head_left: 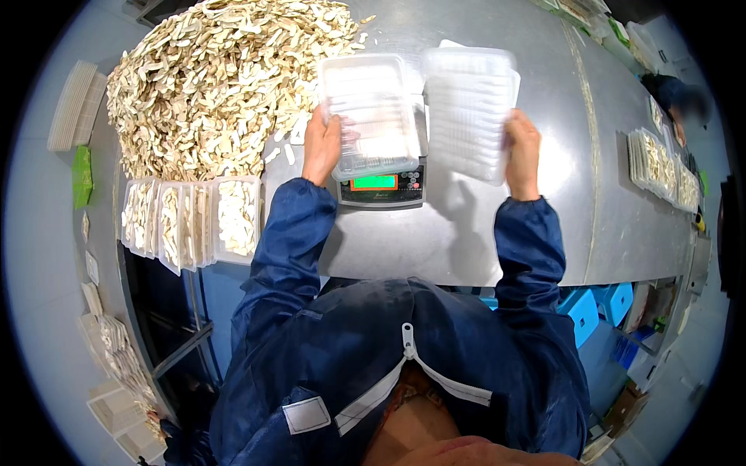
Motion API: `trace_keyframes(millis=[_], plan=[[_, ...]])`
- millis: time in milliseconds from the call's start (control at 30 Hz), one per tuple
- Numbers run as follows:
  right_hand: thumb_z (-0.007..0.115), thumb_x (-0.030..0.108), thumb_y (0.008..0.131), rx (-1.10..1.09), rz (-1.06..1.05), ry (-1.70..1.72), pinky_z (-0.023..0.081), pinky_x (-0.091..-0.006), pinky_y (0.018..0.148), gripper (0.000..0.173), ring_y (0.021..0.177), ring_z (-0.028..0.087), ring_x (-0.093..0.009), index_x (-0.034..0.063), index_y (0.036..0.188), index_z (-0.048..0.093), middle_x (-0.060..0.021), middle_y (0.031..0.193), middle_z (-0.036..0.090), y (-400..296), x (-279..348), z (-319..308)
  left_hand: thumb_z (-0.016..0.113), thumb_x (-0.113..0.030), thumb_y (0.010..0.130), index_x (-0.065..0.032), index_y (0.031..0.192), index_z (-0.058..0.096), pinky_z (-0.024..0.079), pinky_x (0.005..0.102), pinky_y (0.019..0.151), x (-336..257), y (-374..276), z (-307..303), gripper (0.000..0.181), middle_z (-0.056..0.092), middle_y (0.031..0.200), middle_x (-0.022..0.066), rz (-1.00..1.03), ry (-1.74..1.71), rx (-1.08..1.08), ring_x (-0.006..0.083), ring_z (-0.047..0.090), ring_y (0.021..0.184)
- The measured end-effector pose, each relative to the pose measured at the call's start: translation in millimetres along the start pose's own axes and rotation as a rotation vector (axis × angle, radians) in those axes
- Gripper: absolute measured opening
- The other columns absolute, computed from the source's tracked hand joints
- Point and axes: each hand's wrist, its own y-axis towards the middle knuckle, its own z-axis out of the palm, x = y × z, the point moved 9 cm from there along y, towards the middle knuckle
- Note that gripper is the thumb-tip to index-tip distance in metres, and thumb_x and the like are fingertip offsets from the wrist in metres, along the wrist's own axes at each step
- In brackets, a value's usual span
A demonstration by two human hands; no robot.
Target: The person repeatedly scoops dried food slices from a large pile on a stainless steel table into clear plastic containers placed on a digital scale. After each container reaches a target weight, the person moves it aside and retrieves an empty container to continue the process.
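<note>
My left hand [322,145] grips the left edge of a clear plastic tray [368,110], held over a digital scale [382,195] whose green display shows below the tray. The scale's platform is mostly hidden. My right hand [521,152] holds the right side of a stack of translucent plastic trays [469,110], slightly blurred, just right of the scale. A large heap of dried, pale sliced pieces, perhaps mushroom [204,87], lies behind and left of my left hand. At the table's left front edge stand filled plastic trays [236,218] holding similar slices.
The steel table [542,244] has a seam at the right. Beyond it are more filled trays [655,163] and another person [679,102]. White baskets [73,108] stand far left. Blue stools [583,314] sit below the table's right front edge. Another person's hand shows at lower left.
</note>
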Motion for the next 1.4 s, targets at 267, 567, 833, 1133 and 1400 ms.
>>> trace_keyframes(millis=[267,567,833,1133,1400], plan=[[0.060,0.011,0.090,-0.079,-0.222,-0.268,0.040,-0.0203,0.059,0.012,0.064,0.048,-0.005,0.0007,0.087,0.066,0.0043,0.070,0.057,-2,44,-19,0.057,-0.009,0.083,0.0036,0.126,0.044,0.045,0.0412,0.087,16,16,13,0.047,0.059,0.109,0.0244,0.083,0.537,-0.133,0.0372,0.058,0.099],[0.060,0.005,0.087,0.226,-0.093,0.066,0.046,-0.0210,0.065,0.014,0.073,0.055,-0.005,-0.0024,0.099,0.061,-0.0014,0.082,0.063,-51,51,86,0.073,-0.016,0.074,-0.0087,0.143,0.032,0.028,0.0396,0.110,-147,-96,104,0.081,0.034,0.144,0.0161,0.517,0.249,0.301,0.0290,0.032,0.135],[0.056,0.001,0.083,0.389,-0.006,0.086,0.048,-0.0216,0.062,0.025,0.072,0.058,-0.007,-0.0058,0.107,0.059,-0.0056,0.086,0.064,-73,54,122,0.066,-0.010,0.081,-0.0075,0.143,0.033,0.036,0.0373,0.103,-124,-96,88,0.070,0.040,0.140,0.0115,0.373,0.049,0.421,0.0237,0.043,0.125],[0.056,0.001,0.078,0.400,0.037,0.093,0.052,-0.0237,0.070,0.032,0.080,0.063,-0.011,-0.0071,0.109,0.060,-0.0093,0.093,0.066,-75,49,133,0.065,-0.014,0.081,-0.0074,0.142,0.033,0.034,0.0397,0.106,-131,-106,75,0.069,0.038,0.140,0.0155,0.481,0.128,0.381,0.0305,0.040,0.129],[0.057,0.002,0.075,0.505,0.099,-0.005,0.053,-0.0244,0.068,0.031,0.076,0.063,-0.011,-0.0065,0.104,0.062,-0.0073,0.088,0.067,-72,38,135,0.071,-0.017,0.077,-0.0088,0.141,0.035,0.031,0.0413,0.108,-127,-104,69,0.074,0.038,0.140,0.0162,0.455,0.169,0.384,0.0326,0.036,0.131]])
